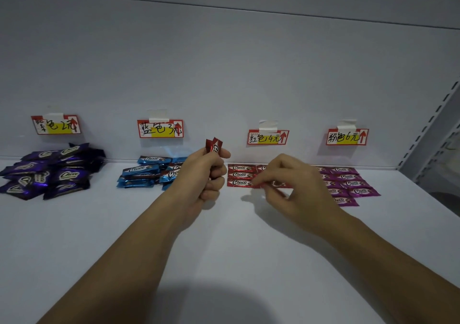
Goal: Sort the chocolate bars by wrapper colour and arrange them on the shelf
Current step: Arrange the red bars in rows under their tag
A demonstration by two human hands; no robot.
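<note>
L hand (209,174) fisted round upright red bars (213,145), above shelf (224,249), betw. blue pile (146,174) & red rows (240,175). R hand (293,181) pinches single red bar (275,184) lying at front of red rows. Purple pile (49,171) far left; pink rows (353,184) right.

four price labels (160,129) taped on back wall (224,62) | slotted upright (430,129) right

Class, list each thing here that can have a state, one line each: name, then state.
Left hand: grips upright red bars.
Right hand: pinches front red bar.
Purple bars: loose heap.
Blue bars: loose stack.
Red rows: lying flat, tidy.
Pink bars: lying flat in rows.
Labels: taped up.
</note>
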